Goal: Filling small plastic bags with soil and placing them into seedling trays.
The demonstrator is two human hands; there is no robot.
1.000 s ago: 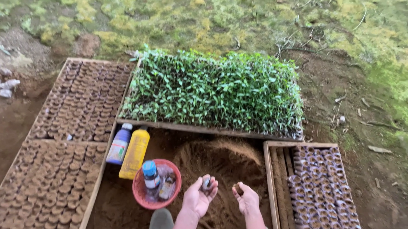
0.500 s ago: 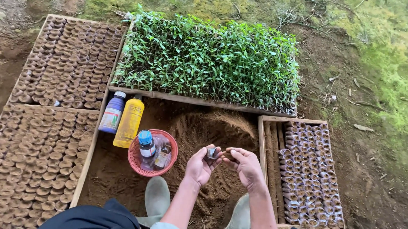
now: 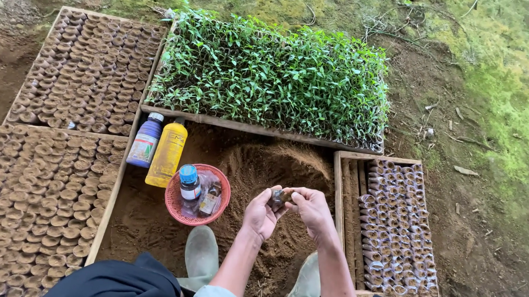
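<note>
Left hand [image 3: 262, 214] cupped around a small pot [image 3: 277, 198]; right hand [image 3: 311, 210] pinching its top, above the soil heap [image 3: 275, 167], beside the red basket [image 3: 175, 205].

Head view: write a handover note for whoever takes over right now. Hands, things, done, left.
Left hand: cupped around a small soil pot, holding it.
Right hand: fingertips pinched at the pot's top.
Both hands are above the soil heap, between the boots.
Things: red basket with small bottles left of the hands; yellow bottle and purple bottle beside it.
Done: two left trays full of soil pots; seedling tray green; right tray mostly filled.
Left: the right tray's left columns are bare; the held pot is not yet placed.
</note>
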